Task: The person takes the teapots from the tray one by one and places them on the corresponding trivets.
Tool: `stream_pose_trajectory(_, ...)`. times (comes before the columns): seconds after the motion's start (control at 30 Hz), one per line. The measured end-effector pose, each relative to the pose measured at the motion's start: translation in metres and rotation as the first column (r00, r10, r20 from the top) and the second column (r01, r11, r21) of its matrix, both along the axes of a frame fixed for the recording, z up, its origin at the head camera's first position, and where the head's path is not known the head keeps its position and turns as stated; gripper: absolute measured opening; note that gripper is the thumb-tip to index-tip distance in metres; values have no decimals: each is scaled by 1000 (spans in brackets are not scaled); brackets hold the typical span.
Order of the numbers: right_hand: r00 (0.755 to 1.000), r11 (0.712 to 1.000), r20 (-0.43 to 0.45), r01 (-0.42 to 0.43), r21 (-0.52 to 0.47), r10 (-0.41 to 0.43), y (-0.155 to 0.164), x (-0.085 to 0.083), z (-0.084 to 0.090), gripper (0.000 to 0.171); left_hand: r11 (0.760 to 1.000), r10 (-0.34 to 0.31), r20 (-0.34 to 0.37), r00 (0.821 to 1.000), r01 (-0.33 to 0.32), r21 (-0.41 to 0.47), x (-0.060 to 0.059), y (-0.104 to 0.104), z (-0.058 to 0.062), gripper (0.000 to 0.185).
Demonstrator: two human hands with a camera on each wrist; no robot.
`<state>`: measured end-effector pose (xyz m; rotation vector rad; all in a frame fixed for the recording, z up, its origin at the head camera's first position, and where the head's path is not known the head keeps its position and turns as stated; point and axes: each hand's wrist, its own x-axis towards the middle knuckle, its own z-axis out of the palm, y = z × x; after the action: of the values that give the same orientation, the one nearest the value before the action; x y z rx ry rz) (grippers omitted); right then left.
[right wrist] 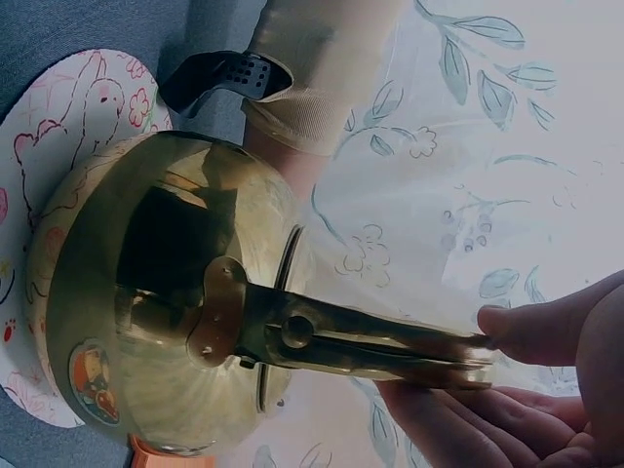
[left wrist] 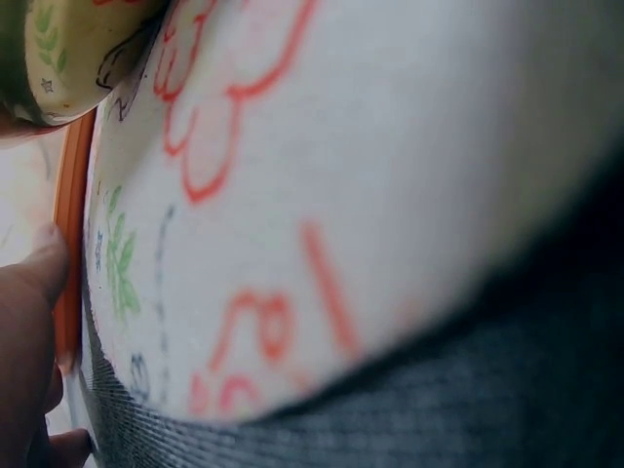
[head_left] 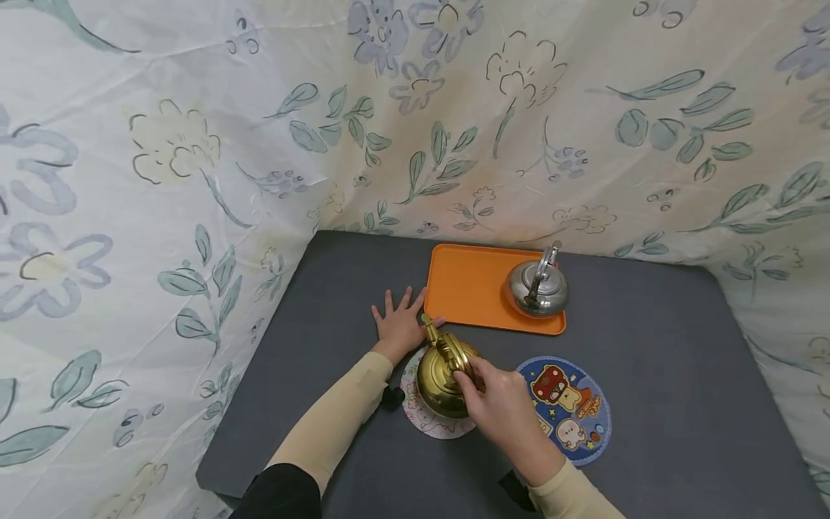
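A gold kettle point(head_left: 441, 375) stands on a white round mat point(head_left: 424, 422) with pink drawings, near the table's front. My right hand point(head_left: 496, 400) grips the kettle's handle point(right wrist: 370, 341) from the right, fingers curled round it. My left hand point(head_left: 400, 322) lies flat on the grey table just behind the mat, fingers spread, thumb point(left wrist: 39, 263) by the orange tray's edge point(left wrist: 70, 234). The white mat point(left wrist: 322, 185) fills the left wrist view. In the right wrist view the gold kettle point(right wrist: 156, 302) sits on the white mat point(right wrist: 58, 127).
An orange tray point(head_left: 470, 285) lies behind the kettle, with a silver kettle point(head_left: 537, 287) on its right end. A blue round mat point(head_left: 573, 407) with cartoon figures lies right of the gold kettle. Flowered cloth point(head_left: 194, 144) walls the grey table point(head_left: 681, 375) on three sides.
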<state>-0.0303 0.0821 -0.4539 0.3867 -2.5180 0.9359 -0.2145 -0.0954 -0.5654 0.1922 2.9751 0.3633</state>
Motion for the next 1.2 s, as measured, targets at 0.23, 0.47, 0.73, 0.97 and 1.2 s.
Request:
stream_pose_trajectory(0.23,999,1000,34,-6,-10,6,7,-4,6,26,999,23,-5,1000,-23,-27,-3,5,-2,89)
stream_pose_trajectory(0.47,999,1000,17,29,3,-29,21,-12,23,34,1000,4,5,1000,-4,24,-3,8,1,89)
stream_pose_trajectory(0.73,991,995,-98,95,16,-93,40,-33,44,42,1000,22,0,1000,-22,2,0,0,2,90)
stream_pose_trajectory(0.97,982,991,-135,133,6,-131,50,-44,51,41,999,18,-2,1000,-18,26,1,-5,5,89)
stream_pose_trajectory(1.2,977,984,-125,176,16,-172,63,-52,61,42,1000,9,-2,1000,-9,24,2,1,4,90)
